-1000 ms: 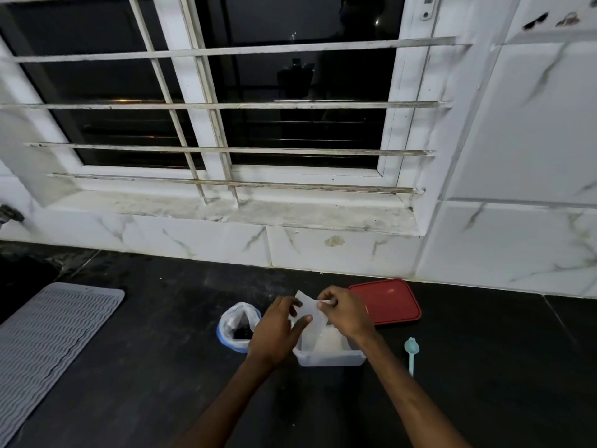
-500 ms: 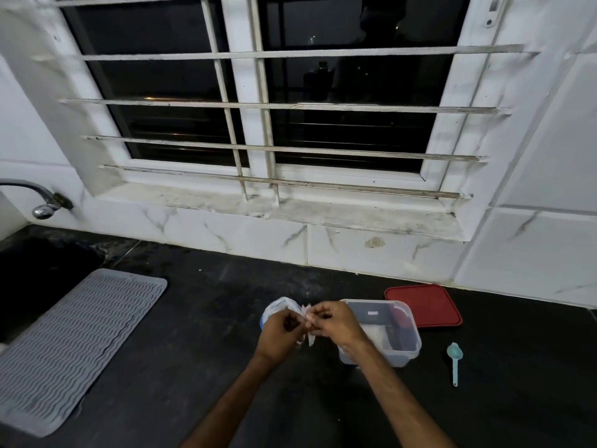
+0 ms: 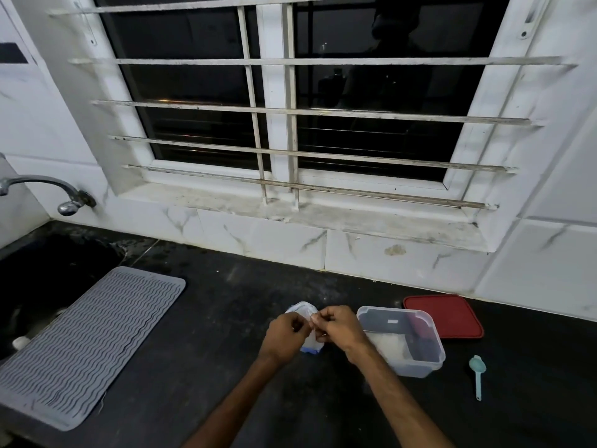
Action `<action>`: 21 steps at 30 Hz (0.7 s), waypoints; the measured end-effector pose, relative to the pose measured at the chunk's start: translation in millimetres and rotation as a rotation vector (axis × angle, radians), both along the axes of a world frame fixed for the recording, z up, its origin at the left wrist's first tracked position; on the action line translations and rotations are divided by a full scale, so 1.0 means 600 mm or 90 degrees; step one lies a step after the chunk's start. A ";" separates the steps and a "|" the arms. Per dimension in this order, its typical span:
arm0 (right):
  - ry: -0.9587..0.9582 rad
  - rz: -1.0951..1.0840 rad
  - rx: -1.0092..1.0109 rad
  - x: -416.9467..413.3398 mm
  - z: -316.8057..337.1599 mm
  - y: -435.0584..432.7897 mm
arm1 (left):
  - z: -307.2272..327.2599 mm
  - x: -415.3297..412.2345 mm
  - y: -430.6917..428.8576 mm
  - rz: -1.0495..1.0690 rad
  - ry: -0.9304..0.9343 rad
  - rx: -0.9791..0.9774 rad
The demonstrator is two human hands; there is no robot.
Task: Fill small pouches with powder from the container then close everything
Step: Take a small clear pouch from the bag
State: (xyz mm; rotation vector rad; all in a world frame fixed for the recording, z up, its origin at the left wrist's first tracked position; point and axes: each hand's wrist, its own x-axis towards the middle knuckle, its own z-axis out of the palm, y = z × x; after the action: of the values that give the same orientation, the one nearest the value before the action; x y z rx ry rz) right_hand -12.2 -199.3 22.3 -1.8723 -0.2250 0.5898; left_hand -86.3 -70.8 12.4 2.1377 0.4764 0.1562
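Observation:
On the black counter stands an open clear plastic container (image 3: pixel 416 342) with white powder in its bottom. Its red lid (image 3: pixel 447 315) lies flat behind it to the right. A small teal scoop (image 3: pixel 477 371) rests on the counter right of the container. Left of the container, my left hand (image 3: pixel 284 333) and my right hand (image 3: pixel 339 326) meet and pinch the top of a small clear pouch (image 3: pixel 311 342). Behind my hands a white bag with a blue rim (image 3: pixel 302 308) peeks out, mostly hidden.
A grey ribbed drying mat (image 3: pixel 87 344) lies at the left beside a dark sink (image 3: pixel 38 279) with a metal tap (image 3: pixel 48 189). A white tiled wall and a barred window ledge (image 3: pixel 323 215) run along the counter's back edge.
Both hands carried the pouch from above the container leftward, in front of the white bag. The container's inside now shows. The view shifted left, bringing the tap and sink in.

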 end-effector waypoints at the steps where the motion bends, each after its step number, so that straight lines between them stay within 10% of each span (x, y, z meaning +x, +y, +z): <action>1: -0.007 -0.003 -0.002 0.000 0.001 0.000 | 0.004 0.000 -0.004 -0.005 -0.003 0.033; 21: -0.173 0.065 -0.165 0.021 0.018 -0.041 | 0.008 0.023 -0.026 -0.001 -0.017 0.121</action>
State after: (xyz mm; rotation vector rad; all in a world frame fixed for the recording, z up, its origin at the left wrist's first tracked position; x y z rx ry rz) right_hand 0.7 -224.0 33.2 -2.2032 -0.4427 0.4475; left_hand -72.6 -86.3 17.4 2.3178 0.4599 0.2381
